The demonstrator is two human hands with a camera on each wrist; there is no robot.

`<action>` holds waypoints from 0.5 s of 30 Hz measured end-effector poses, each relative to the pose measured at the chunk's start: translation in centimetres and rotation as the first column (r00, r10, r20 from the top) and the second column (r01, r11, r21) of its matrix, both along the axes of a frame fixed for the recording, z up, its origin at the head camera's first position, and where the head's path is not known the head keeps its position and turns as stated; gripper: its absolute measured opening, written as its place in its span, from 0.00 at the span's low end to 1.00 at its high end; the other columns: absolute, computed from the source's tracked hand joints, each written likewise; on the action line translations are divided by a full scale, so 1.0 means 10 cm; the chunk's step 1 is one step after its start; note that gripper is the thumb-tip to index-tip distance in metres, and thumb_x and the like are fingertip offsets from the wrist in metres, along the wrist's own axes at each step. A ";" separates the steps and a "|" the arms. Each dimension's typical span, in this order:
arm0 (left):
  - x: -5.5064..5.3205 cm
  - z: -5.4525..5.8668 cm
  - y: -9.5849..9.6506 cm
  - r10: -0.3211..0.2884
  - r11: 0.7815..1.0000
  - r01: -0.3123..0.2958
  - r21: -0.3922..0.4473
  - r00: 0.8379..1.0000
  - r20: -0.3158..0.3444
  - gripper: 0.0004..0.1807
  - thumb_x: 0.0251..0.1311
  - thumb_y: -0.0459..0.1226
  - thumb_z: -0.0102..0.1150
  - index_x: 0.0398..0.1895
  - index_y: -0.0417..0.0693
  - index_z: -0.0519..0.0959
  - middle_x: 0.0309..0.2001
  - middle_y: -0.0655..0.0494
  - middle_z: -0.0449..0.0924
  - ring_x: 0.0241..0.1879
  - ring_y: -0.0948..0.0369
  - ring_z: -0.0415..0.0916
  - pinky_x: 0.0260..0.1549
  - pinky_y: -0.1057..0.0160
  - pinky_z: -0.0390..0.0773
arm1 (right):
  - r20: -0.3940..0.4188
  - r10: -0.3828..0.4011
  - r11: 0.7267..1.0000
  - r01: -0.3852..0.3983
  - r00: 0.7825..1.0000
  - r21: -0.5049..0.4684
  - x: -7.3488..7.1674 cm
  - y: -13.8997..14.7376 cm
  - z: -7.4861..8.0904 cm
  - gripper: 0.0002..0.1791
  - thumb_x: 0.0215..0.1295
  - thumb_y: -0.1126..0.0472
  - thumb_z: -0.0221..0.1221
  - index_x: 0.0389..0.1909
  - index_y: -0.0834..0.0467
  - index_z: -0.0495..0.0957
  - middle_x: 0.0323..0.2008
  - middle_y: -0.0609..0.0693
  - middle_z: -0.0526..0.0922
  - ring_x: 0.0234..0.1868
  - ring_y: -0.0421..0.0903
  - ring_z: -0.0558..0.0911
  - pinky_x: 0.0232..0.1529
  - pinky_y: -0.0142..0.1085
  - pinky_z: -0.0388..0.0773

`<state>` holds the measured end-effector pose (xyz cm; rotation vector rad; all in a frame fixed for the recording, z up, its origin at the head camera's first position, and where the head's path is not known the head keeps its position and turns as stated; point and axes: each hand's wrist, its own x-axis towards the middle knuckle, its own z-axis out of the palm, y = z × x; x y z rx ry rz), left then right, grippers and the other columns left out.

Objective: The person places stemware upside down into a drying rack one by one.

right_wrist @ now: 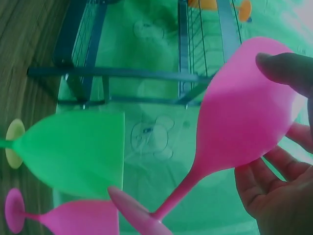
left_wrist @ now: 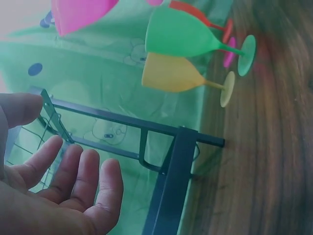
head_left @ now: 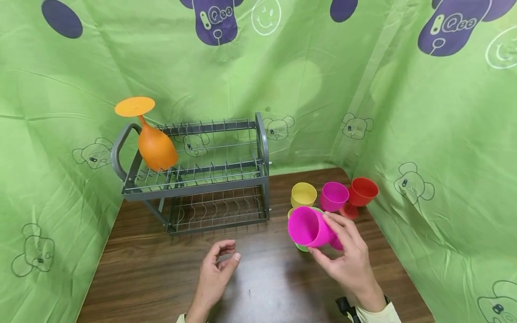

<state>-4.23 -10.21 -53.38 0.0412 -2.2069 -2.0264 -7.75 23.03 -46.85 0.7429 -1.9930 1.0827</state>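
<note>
My right hand holds a pink plastic goblet by its bowl, thumb on one side and fingers on the other. In the head view the goblet's mouth tips left and towards me; the right wrist view shows its stem and foot free of the hand. My left hand holds nothing, its fingers loosely bent, in front of the dark grey dish rack. An orange goblet leans upside down at the left of the rack's upper tier.
Beyond the right hand stand a yellow goblet, another pink goblet and a red goblet. A green goblet is mostly hidden behind the held one in the head view. Green printed cloth walls the wooden table.
</note>
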 end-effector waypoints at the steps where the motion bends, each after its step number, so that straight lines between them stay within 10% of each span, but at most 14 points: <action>1: 0.01 0.01 0.01 -0.005 1.000 0.005 0.001 1.000 -0.004 0.19 0.64 0.29 0.71 0.57 0.47 0.81 0.56 0.51 0.82 0.55 0.58 0.80 0.50 0.65 0.88 | -0.007 0.010 1.000 -0.010 1.000 0.010 0.01 -0.04 0.00 0.41 0.59 0.44 0.77 0.61 0.72 0.80 0.57 0.70 0.80 0.63 0.49 0.80 0.57 0.22 0.81; 9: 0.03 0.09 0.07 -0.037 0.999 0.037 0.001 0.998 -0.044 0.22 0.62 0.29 0.73 0.58 0.48 0.81 0.57 0.51 0.81 0.56 0.58 0.79 0.51 0.63 0.88 | -0.077 0.039 0.988 -0.027 0.996 0.154 0.07 -0.33 0.06 0.36 0.66 0.43 0.70 0.61 0.69 0.81 0.57 0.67 0.82 0.58 0.59 0.80 0.69 0.24 0.73; 15: 0.05 0.15 0.09 -0.140 0.990 0.139 -0.020 0.980 -0.142 0.26 0.63 0.28 0.71 0.64 0.49 0.78 0.60 0.49 0.79 0.57 0.60 0.79 0.51 0.59 0.90 | -0.055 0.122 0.962 -0.104 0.991 0.253 0.15 -0.54 0.07 0.39 0.56 0.50 0.79 0.64 0.66 0.80 0.59 0.64 0.82 0.57 0.56 0.80 0.59 0.32 0.85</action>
